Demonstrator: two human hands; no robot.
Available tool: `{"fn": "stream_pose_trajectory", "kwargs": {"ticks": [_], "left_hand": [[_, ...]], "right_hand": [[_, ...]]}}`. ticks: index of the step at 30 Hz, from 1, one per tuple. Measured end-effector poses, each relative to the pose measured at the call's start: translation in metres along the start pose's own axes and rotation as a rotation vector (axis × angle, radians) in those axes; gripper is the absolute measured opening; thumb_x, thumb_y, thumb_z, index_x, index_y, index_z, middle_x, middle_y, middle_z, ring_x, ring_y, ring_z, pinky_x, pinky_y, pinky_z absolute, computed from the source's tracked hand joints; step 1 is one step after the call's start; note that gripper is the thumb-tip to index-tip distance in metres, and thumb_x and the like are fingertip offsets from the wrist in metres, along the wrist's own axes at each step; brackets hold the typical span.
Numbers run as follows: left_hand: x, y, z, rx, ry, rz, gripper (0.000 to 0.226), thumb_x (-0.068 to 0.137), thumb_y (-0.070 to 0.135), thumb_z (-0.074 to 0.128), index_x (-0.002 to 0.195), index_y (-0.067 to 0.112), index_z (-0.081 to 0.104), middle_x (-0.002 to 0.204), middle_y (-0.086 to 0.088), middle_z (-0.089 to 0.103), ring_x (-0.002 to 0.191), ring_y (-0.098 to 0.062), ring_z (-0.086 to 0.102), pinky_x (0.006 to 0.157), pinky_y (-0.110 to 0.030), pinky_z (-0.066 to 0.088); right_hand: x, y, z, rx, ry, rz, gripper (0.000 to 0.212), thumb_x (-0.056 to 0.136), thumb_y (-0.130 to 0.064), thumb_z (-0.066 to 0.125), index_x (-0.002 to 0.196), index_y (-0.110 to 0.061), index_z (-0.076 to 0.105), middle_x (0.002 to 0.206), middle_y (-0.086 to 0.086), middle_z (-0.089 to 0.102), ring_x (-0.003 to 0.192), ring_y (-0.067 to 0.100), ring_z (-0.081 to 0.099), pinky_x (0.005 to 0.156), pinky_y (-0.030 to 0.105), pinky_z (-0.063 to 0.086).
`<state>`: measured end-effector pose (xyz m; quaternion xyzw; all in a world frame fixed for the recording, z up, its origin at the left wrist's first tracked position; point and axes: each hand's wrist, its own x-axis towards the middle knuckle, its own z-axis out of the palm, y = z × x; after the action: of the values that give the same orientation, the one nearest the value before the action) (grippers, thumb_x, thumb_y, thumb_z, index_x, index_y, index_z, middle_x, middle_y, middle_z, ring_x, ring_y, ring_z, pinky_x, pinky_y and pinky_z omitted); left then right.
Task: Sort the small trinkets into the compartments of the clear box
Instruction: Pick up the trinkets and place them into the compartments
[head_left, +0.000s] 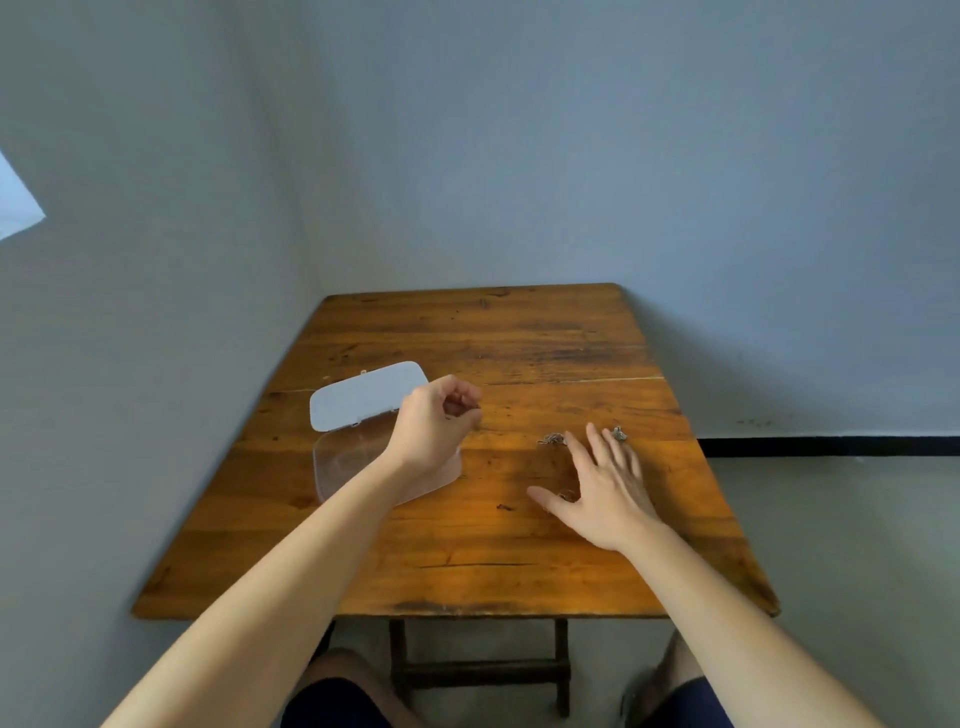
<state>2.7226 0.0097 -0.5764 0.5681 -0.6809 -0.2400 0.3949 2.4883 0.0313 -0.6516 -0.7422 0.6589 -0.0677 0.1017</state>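
A clear box lies on the left part of the wooden table, its pale lid swung open toward the far side. My left hand hovers over the box's right end with fingers curled toward the thumb; whether a trinket sits between them is too small to tell. My right hand rests flat with fingers spread. A small metallic trinket lies just beyond its index finger. Another trinket is by the fingertips. A third trinket peeks out between thumb and index finger.
The table stands in a corner, with grey walls close on the left and behind. Its right edge drops to the floor. My knees show below the near edge.
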Motion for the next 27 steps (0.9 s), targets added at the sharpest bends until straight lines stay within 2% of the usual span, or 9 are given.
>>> {"fn": "stream_pose_trajectory", "kwargs": {"ticks": [2,4,12,15,18,22,27], "left_hand": [[0.011,0.002,0.019,0.034,-0.026,0.008,0.015,0.086,0.01,0.072,0.098,0.018,0.066,0.086,0.004,0.066,0.078,-0.008,0.062,0.064,-0.011,0.049],[0.023,0.003,0.037,0.072,-0.051,0.017,0.015,0.086,0.009,0.072,0.098,0.016,0.067,0.087,0.003,0.067,0.079,-0.009,0.062,0.065,-0.012,0.048],[0.051,-0.014,0.087,0.142,-0.015,-0.071,0.021,0.091,0.011,0.065,0.112,0.014,0.066,0.102,-0.002,0.069,0.093,-0.017,0.065,0.072,-0.019,0.049],[0.048,-0.031,0.101,0.303,-0.124,-0.102,0.038,0.091,0.029,0.066,0.128,0.018,0.06,0.12,-0.004,0.065,0.108,-0.021,0.059,0.087,-0.031,0.051],[0.032,-0.045,0.114,0.372,-0.118,-0.06,0.05,0.091,0.041,0.063,0.136,0.02,0.055,0.134,-0.005,0.058,0.125,-0.027,0.047,0.102,-0.041,0.041],[0.022,-0.052,0.117,0.267,-0.045,-0.063,0.055,0.092,0.041,0.063,0.14,0.018,0.051,0.138,-0.002,0.057,0.131,-0.024,0.044,0.107,-0.043,0.039],[0.026,-0.049,0.113,0.297,-0.13,-0.076,0.06,0.093,0.042,0.061,0.146,0.019,0.044,0.145,-0.003,0.05,0.137,-0.025,0.037,0.111,-0.043,0.032]], "right_hand": [[-0.006,0.01,0.007,-0.05,0.007,0.021,0.11,0.073,-0.095,0.013,0.157,-0.025,0.004,0.165,0.007,-0.005,0.151,0.025,-0.008,0.12,0.045,-0.005],[-0.008,0.013,0.011,-0.064,0.046,0.027,0.111,0.072,-0.095,0.007,0.157,-0.024,0.006,0.165,0.006,-0.005,0.151,0.022,-0.009,0.122,0.044,-0.004],[-0.006,0.013,0.014,-0.033,0.099,0.035,0.109,0.072,-0.095,0.008,0.157,-0.026,0.012,0.165,0.003,0.0,0.151,0.02,-0.006,0.122,0.045,0.001],[-0.005,0.015,0.016,-0.021,0.106,0.034,0.107,0.074,-0.094,0.01,0.156,-0.027,0.013,0.165,0.002,0.002,0.151,0.02,-0.004,0.122,0.046,0.003],[-0.004,0.017,0.017,-0.013,0.109,0.032,0.104,0.076,-0.093,0.012,0.156,-0.027,0.013,0.165,0.002,0.002,0.151,0.02,-0.005,0.122,0.046,0.002],[-0.004,0.017,0.018,-0.017,0.1,0.023,0.104,0.076,-0.093,0.014,0.157,-0.026,0.012,0.165,0.002,0.001,0.151,0.02,-0.006,0.122,0.045,-0.001],[-0.004,0.017,0.017,-0.005,0.111,0.023,0.104,0.076,-0.093,0.013,0.156,-0.027,0.015,0.165,0.002,0.003,0.151,0.02,-0.004,0.122,0.045,0.001]]}}
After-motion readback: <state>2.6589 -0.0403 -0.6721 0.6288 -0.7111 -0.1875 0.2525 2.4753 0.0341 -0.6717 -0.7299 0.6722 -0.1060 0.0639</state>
